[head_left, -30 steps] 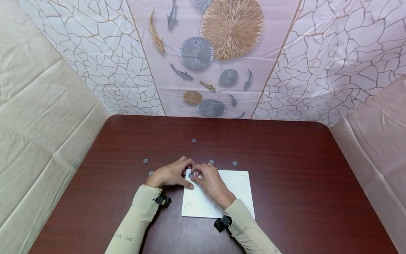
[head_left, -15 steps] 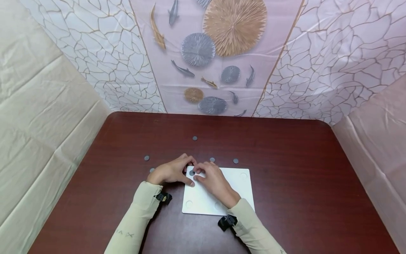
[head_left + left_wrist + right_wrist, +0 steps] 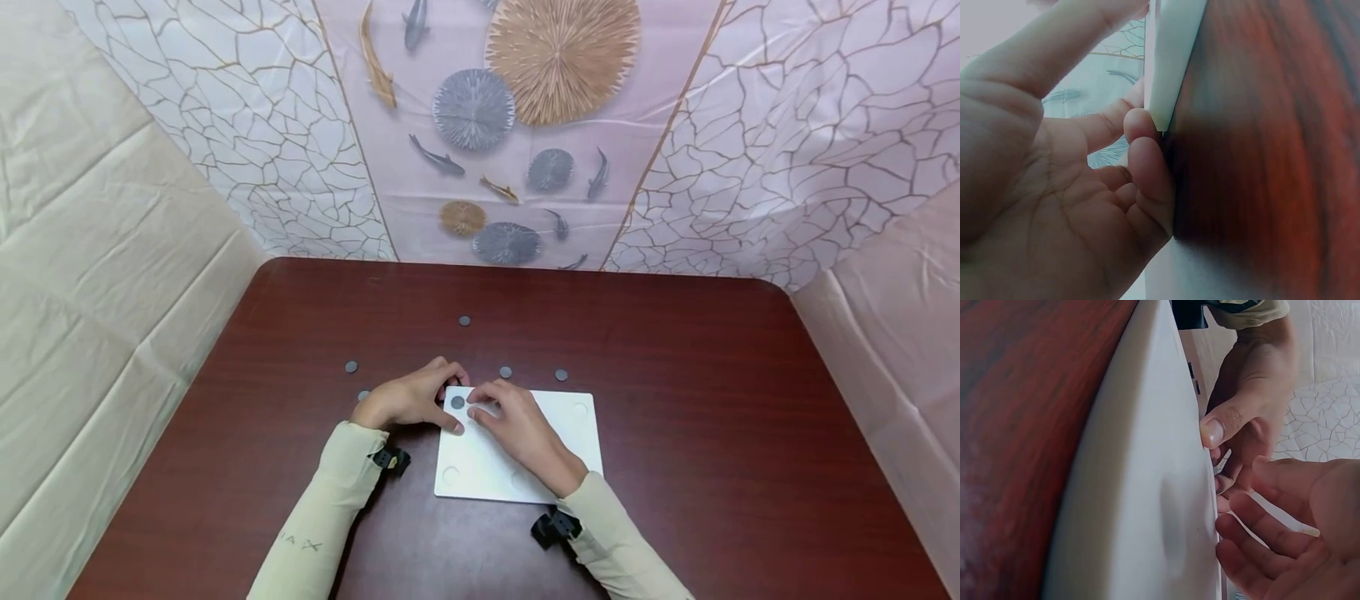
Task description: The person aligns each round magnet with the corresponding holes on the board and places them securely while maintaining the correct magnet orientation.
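A white board (image 3: 480, 458) with shallow round recesses lies on the table, and a grey disc (image 3: 457, 402) sits in its back left corner. My left hand (image 3: 411, 398) holds that corner, thumb on the board's top and fingers curled at its edge. In the left wrist view, fingertips (image 3: 1150, 165) meet the board's edge (image 3: 1172, 56). Just right of the disc, my right hand (image 3: 521, 425) hovers with loosely bent fingers and nothing pinched between them. The right wrist view shows its relaxed fingers (image 3: 1260, 544) near the board's surface, beside an unfilled recess (image 3: 1172, 525).
Loose grey discs lie behind the board: one farthest back (image 3: 464, 320), with a middle disc (image 3: 506, 372) and a right disc (image 3: 561, 375) nearer. To the left lie another disc (image 3: 351, 367) and one partly hidden by my left hand (image 3: 363, 395). Reddish-brown table (image 3: 712, 433) surrounds everything.
My right hand has drawn away to the right from the corner disc, which now shows fully. My left hand stays at the board's corner. The head view has tilted slightly downward.
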